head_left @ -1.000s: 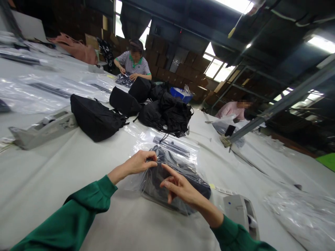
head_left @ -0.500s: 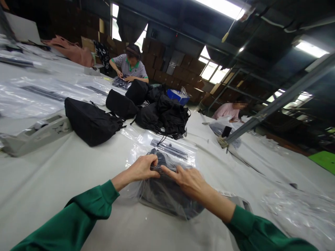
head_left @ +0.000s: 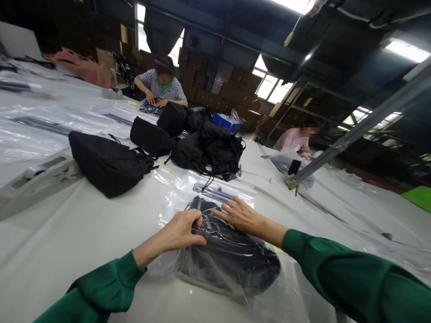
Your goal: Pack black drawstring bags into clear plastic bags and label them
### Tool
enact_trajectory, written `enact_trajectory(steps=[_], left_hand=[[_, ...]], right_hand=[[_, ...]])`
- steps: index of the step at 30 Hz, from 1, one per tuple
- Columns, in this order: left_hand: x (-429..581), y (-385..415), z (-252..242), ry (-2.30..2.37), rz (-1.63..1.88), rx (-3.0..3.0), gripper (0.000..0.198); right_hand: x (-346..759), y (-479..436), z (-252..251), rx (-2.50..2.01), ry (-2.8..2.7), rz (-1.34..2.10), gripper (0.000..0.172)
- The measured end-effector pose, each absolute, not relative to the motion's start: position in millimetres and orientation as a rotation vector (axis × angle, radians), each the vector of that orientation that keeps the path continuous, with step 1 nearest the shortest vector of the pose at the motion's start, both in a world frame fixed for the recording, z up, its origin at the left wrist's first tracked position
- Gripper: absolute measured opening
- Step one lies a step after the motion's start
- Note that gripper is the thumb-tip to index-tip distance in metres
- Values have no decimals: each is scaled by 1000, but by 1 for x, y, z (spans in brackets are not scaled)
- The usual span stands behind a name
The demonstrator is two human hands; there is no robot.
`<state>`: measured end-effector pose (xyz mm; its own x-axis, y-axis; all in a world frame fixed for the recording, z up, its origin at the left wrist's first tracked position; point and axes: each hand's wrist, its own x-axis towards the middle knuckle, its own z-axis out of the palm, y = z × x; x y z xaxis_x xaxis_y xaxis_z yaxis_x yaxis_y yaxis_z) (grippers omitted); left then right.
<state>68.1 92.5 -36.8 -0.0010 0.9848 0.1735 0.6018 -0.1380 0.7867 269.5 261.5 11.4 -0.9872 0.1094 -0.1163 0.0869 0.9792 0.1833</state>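
Note:
A dark folded fabric bag [head_left: 232, 262] lies inside a clear plastic bag [head_left: 190, 273] on the table before me. My left hand [head_left: 183, 229] is at the left side of the plastic bag, fingers curled and thumb stretched out, with the plastic caught between them. Over the upper part of the packed bag, my right hand [head_left: 240, 215] lies with its fingers stretched and apart, touching the plastic. Just beyond is another flat clear bag with dark print [head_left: 215, 190].
Several black drawstring bags [head_left: 208, 148] are heaped ahead, and one black bag [head_left: 107, 161] sits left beside a grey plastic holder [head_left: 40, 184]. A co-worker in stripes [head_left: 161, 87] handles a dark item across the table. A metal post [head_left: 350, 134] slants at right.
My right hand has moved up and away over the bag, its fingers spreading. More of the dark bag shows beneath the plastic. My left hand has shifted slightly down.

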Motion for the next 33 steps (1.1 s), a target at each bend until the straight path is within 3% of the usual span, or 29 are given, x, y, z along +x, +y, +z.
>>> enact_trajectory(steps=[4, 10, 17, 21, 24, 28, 33], left_hand=[[68, 93, -39, 1622, 1010, 1761, 35], [68, 92, -43, 1597, 1027, 1793, 30], [49, 82, -42, 1513, 926, 1804, 18], [17, 66, -53, 1538, 930, 1720, 26], [-5, 39, -80, 1814, 1143, 1400, 26], [18, -21, -136, 1836, 1733, 367, 26], [122, -66, -181, 1167, 1502, -225, 52]], right_hand=[[273, 230, 29, 430, 3173, 34, 47], [273, 170, 11, 298, 3157, -499, 40], [277, 185, 4, 477, 3050, -500, 40], [319, 186, 6, 712, 3051, -295, 45], [349, 186, -5, 916, 3040, -158, 46], [360, 190, -16, 986, 3071, -183, 45], [358, 198, -16, 1003, 3121, -324, 44]])
